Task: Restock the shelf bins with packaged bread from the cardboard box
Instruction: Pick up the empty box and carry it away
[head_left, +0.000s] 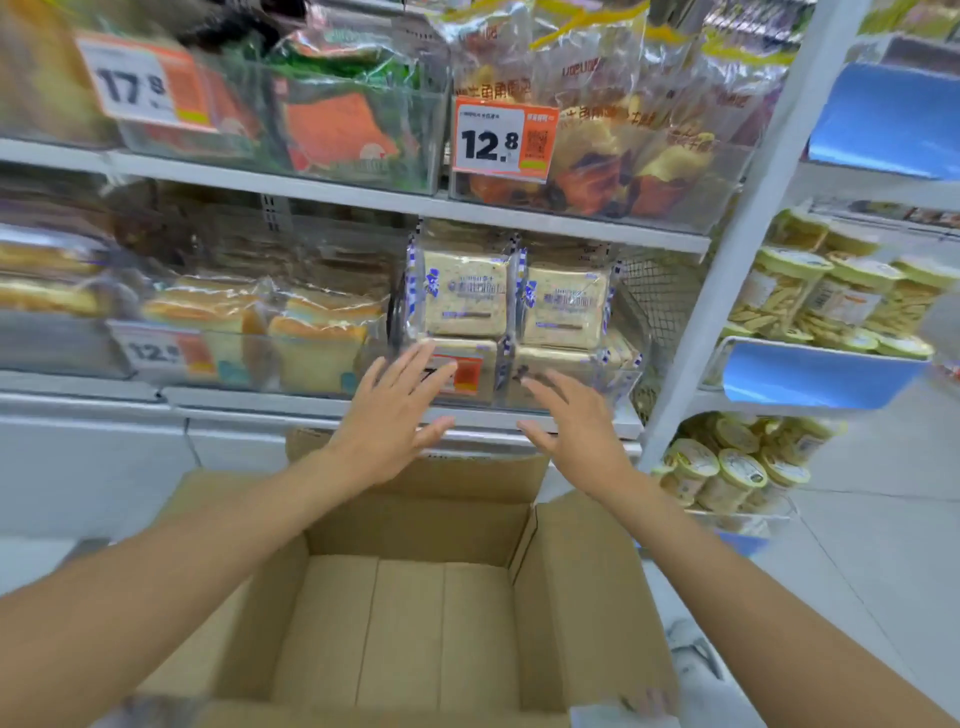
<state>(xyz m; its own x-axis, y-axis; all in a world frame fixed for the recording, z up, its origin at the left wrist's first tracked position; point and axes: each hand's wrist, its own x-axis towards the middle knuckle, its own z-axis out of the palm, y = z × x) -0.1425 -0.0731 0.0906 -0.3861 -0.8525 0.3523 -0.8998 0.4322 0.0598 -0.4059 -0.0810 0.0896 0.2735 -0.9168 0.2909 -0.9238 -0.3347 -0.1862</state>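
Both hands empty, fingers spread: left hand (387, 415), right hand (576, 431) apart, side by side before clear plastic shelf bin (621, 382); contact unclear. Blue-and-white wrapped sliced bread packs (465, 299) stacked inside, faces out. Brown cardboard box (410, 623) near, below, bottom bare. Likely straightening: push packs square with flat palms, evenly, without crushing slices.

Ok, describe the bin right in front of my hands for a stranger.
Find the white shelf just above the cardboard box. The clear bin sits at its right end. Only its bread packs are pale squares edged in blue and white.
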